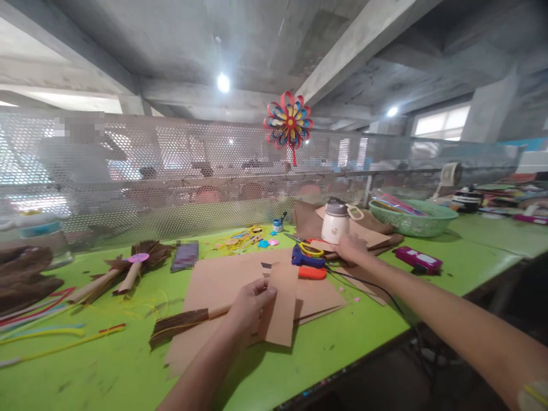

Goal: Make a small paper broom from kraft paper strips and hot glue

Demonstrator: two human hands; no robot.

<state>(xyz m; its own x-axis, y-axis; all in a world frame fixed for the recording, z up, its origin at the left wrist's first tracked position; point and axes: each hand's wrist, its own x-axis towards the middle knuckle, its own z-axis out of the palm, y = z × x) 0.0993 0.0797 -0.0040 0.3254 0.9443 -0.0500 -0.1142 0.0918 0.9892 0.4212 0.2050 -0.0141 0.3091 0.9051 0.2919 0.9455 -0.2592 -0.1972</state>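
A narrow strip of brown paper [280, 308] is pinched in my left hand [252, 302], between thumb and fingers, above larger brown sheets [214, 277]. My right hand [351, 249] reaches to the foot of a white bottle with a grey lid [335, 222], by the yellow-handled scissors [312, 249]; its fingertips are partly hidden, and what they hold cannot be made out. A blue glue gun [306, 260] and an orange-handled tool [312, 273] lie between the hands. Under my left wrist is a rolled paper stem with a dark brown fringed end [180, 326].
Fringed paper pieces [148, 251], a phone-like object [185, 257] and coloured pipe cleaners [64, 337] lie left. A green basket [413, 217] and a magenta device [417, 260] stand right, with a black cable [377, 285] nearby. A perforated metal screen [192, 200] runs behind.
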